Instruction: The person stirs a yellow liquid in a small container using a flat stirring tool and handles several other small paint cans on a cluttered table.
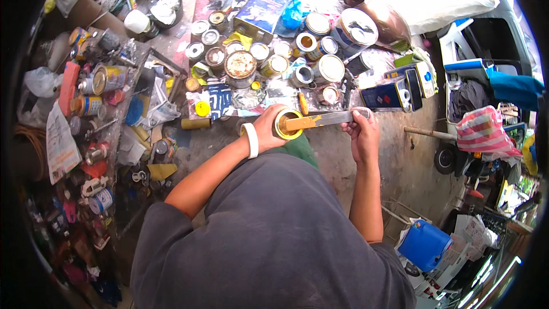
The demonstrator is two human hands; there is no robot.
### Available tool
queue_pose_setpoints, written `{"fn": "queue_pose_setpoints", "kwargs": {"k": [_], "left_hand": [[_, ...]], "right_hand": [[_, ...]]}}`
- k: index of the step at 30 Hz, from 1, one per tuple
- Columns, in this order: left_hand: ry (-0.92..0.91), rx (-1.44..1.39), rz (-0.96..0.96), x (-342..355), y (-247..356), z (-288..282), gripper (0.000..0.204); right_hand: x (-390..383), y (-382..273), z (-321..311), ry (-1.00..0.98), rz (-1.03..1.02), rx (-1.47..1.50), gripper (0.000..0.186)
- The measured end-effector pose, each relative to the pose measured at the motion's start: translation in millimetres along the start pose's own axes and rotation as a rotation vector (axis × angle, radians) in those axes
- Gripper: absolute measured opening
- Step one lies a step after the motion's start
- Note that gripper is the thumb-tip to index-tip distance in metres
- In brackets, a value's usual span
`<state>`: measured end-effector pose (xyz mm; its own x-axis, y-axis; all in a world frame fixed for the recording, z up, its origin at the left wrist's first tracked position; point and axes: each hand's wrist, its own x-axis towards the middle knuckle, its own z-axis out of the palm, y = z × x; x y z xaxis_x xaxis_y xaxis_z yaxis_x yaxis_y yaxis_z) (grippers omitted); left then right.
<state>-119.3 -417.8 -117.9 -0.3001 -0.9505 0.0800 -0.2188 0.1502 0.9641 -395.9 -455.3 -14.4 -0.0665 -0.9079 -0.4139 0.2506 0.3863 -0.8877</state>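
A small open paint can (289, 134), coated inside with ochre paint, is held in front of the person's dark grey shirt (274, 212), just short of the table's front edge. The left hand (266, 127), with a white wristband (251, 140) behind it, is wrapped around the can's side. A flat stirring stick (326, 119) slants out over the rim to the right, ochre on its lower part and grey above; the right hand (363, 131) pinches its far end between thumb and fingers. For clean work, it would seem best to keep the can firm and level, draw the stick slowly along the rim, and let drips fall inside.

Beyond, paint cans crowd the work table (202, 4); a yellow-handled tool (303, 103) lies at its near edge, and a dark blue rectangular tin (380, 97) lies toward the right corner. The right elbow has open concrete floor (400, 160) beside it, though a pole (429, 133) juts in farther right.
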Motion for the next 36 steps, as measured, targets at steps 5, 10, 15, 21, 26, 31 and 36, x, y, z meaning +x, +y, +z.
{"fn": "queue_pose_setpoints", "kwargs": {"k": [5, 10, 15, 21, 26, 31, 36], "left_hand": [[-0.073, -0.04, 0.02, 21, 15, 12, 0.077], [-0.129, -0.107, 0.038, 39, 19, 27, 0.084], [-0.23, -0.156, -0.015, 53, 27, 32, 0.086], [-0.269, -0.128, -0.015, 59, 25, 32, 0.086], [-0.25, -0.049, 0.012, 60, 27, 25, 0.087], [-0.187, 0.028, 0.029, 59, 23, 27, 0.084], [-0.262, 0.095, 0.004, 66, 43, 22, 0.083]], "right_hand": [[-9, -6, -23, 0.052, -0.008, 0.057, 0.014], [-18, -6, -45, 0.093, 0.004, 0.145, 0.014], [-23, 4, -64, 0.164, 0.019, 0.252, 0.015], [-23, -3, -59, 0.176, -0.029, 0.237, 0.014], [-14, -11, -55, 0.147, -0.053, 0.169, 0.014], [-2, -29, -49, 0.071, -0.099, -0.044, 0.015], [22, -63, -39, -0.092, -0.114, -0.2, 0.016]]}}
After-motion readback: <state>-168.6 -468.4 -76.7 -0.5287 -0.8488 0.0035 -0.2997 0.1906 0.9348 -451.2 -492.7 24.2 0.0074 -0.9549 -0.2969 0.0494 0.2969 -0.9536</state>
